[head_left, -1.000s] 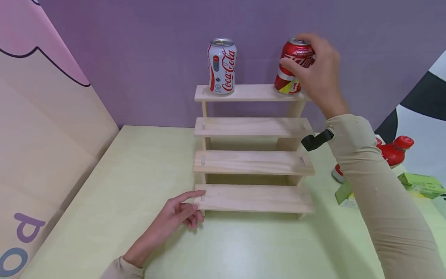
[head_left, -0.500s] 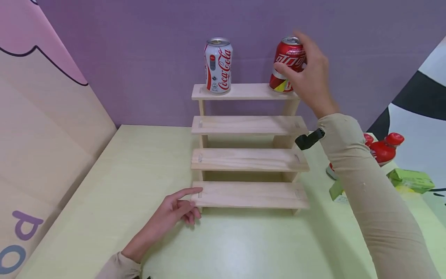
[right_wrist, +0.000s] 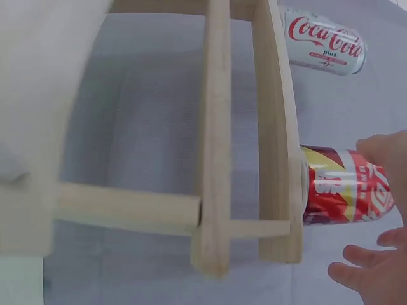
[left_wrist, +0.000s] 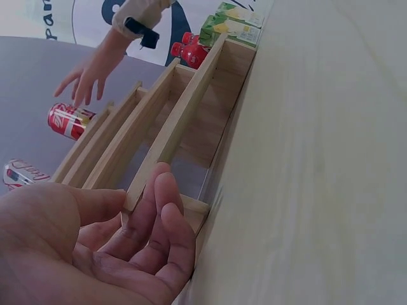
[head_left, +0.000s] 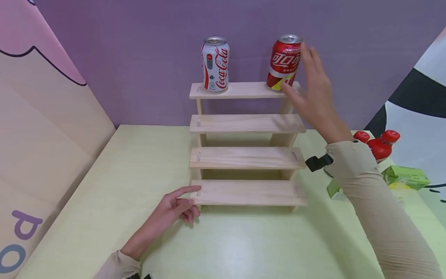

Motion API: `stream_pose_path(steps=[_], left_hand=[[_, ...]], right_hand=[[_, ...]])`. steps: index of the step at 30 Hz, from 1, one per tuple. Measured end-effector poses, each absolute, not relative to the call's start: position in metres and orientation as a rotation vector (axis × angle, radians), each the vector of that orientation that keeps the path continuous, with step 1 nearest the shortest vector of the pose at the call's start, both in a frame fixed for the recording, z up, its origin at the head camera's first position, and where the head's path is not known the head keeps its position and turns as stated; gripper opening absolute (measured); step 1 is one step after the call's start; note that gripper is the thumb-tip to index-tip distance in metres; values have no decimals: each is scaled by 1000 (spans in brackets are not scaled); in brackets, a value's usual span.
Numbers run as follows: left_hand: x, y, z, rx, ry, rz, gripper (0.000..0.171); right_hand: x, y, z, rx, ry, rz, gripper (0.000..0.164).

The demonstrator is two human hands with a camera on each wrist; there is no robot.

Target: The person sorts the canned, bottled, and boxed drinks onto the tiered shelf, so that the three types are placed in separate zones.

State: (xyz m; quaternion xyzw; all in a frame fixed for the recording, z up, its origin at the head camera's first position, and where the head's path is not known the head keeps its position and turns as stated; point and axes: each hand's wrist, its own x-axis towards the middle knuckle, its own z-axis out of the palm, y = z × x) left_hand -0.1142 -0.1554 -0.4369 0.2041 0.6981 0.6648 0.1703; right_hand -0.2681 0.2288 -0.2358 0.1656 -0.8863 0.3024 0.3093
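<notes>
A four-tier wooden display rack (head_left: 247, 192) stands on the table. On its top tier are two upright soda cans, a white Coca-Cola can (head_left: 215, 64) at the left and a red Coca-Cola can (head_left: 285, 62) at the right end. My right hand (head_left: 315, 95) is beside the red can, fingers spread and extended. The right wrist view shows that red can (right_wrist: 346, 184) between thumb and fingers, which do not grip it. At the bottom tier's left end, my left hand (head_left: 173, 207) pinches the board; in the left wrist view, thumb and fingers straddle its corner (left_wrist: 131, 197).
Red-capped bottles (head_left: 382, 146) and green cartons (head_left: 407, 176) sit at the right of the pale table (head_left: 83, 201), partly behind my right forearm. A purple wall (head_left: 150, 58) rises close behind the rack.
My right hand has let go of the red can, its fingers opening and drawing away to the right. That can stays on the top tier. The left hand keeps its hold on the rack.
</notes>
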Motion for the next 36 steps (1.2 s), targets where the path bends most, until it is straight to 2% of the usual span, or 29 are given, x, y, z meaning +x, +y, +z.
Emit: stream_pose_path(steps=[12, 36], left_hand=[[-115, -155, -438, 553, 1970, 1881, 43], [-113, -156, -435, 563, 1981, 1885, 42]], right_hand=[[-220, 251, -257, 554, -2350, 670, 75], [-157, 278, -292, 550, -2341, 590, 83]])
